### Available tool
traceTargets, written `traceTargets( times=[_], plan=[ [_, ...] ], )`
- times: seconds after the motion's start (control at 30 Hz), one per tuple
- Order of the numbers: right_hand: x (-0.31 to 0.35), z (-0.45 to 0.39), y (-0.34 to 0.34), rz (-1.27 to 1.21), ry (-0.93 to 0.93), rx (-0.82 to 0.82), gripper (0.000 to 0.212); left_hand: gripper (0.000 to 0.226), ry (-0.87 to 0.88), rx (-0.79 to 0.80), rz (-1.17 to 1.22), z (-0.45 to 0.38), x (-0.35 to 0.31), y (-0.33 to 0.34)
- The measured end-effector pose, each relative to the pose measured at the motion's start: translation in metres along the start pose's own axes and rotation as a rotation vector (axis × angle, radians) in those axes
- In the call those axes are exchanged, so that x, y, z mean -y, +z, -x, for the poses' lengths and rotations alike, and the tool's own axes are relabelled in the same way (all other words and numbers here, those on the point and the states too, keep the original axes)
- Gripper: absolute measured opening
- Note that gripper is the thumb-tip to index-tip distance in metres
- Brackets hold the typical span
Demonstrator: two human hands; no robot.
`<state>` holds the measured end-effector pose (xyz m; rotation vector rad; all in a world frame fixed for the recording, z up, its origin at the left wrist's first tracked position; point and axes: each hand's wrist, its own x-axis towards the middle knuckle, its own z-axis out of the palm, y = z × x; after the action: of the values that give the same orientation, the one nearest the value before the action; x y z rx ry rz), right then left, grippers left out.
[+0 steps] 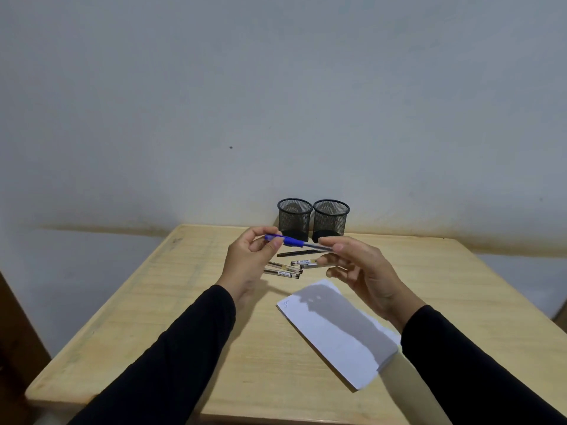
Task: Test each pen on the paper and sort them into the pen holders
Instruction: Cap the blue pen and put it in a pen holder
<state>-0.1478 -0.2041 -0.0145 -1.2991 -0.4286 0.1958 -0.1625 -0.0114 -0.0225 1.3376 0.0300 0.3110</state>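
Black sleeves (171, 357) frame the bottom of the view, both forearms reaching forward over a wooden table (147, 302). Left hand (250, 262) pinches the capped end of a blue pen (293, 241) between thumb and curled fingers; right hand (365, 271) pinches the clear barrel end with thumb and forefinger, its other fingers loosely curled beneath. Pen is held level in the air between the two hands, above the table. Just under and beyond the hands lie several loose pens: one dark pen (299, 253) and four clear-barrelled pens (283, 270), near each other. White paper (337, 335) lies below the right hand, angled, a faint scribble at its near-left corner. Beyond the hands, two black mesh pen holders (295, 217) stand side by side at the table's far edge, both apparently empty. Judgement: pen is light, stiff, smooth plastic, liable to roll if set down; cap likely pulls off with a straight tug. Best hold for writing is low on the barrel, near the tip.
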Motion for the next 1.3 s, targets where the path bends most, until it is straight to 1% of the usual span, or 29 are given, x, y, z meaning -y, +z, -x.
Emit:
traceTargets(
  times=[0.07, 0.17, 0.33, 0.4, 0.5, 0.57, 0.63, 0.67, 0.73, 0.8, 0.87, 0.97, 1.1, 1.3],
  plan=[
    [0.009, -0.002, -0.004, 0.029, -0.002, 0.034, 0.025, 0.020, -0.014, -0.010, 0.067, -0.006, -0.004, -0.002],
    [0.015, -0.007, -0.001, 0.217, 0.012, 0.005, 0.012, 0.020, 0.010, 0.010, 0.088, -0.013, -0.010, 0.003],
    [0.018, -0.029, 0.008, 0.353, 0.052, 0.002, 0.005, 0.023, 0.102, 0.116, 0.018, -0.027, -0.014, 0.026],
    [0.021, -0.043, 0.009, 0.463, 0.054, -0.017, 0.004, 0.026, 0.129, 0.135, -0.009, -0.040, -0.018, 0.032],
    [0.027, -0.071, 0.007, 0.497, -0.004, -0.099, 0.002, 0.030, 0.160, 0.131, -0.045, -0.067, -0.021, 0.036],
    [0.030, -0.097, 0.003, 0.484, -0.053, -0.189, 0.001, 0.039, 0.181, 0.080, -0.169, -0.089, -0.017, 0.035],
    [0.031, -0.124, -0.002, 0.506, -0.106, -0.274, 0.001, 0.051, 0.178, -0.010, -0.362, -0.111, -0.007, 0.032],
    [0.030, -0.138, -0.004, 0.527, -0.135, -0.310, 0.004, 0.056, 0.162, -0.047, -0.437, -0.121, 0.000, 0.031],
    [0.029, -0.163, -0.008, 0.588, -0.196, -0.363, 0.008, 0.067, 0.112, -0.087, -0.513, -0.139, 0.015, 0.030],
    [0.026, -0.184, -0.010, 0.671, -0.254, -0.400, 0.007, 0.080, 0.051, -0.093, -0.536, -0.153, 0.029, 0.030],
    [0.019, -0.203, -0.013, 0.757, -0.294, -0.418, 0.006, 0.094, 0.003, -0.067, -0.508, -0.162, 0.042, 0.030],
    [0.005, -0.221, -0.017, 0.874, -0.288, -0.406, 0.012, 0.108, -0.031, -0.018, -0.422, -0.170, 0.061, 0.029],
    [-0.017, -0.231, -0.016, 1.033, -0.179, -0.325, 0.018, 0.107, -0.047, -0.019, -0.350, -0.179, 0.079, 0.027],
    [-0.038, -0.234, -0.015, 1.116, -0.100, -0.290, 0.019, 0.093, -0.011, -0.087, -0.286, -0.184, 0.086, 0.024]
  ],
)
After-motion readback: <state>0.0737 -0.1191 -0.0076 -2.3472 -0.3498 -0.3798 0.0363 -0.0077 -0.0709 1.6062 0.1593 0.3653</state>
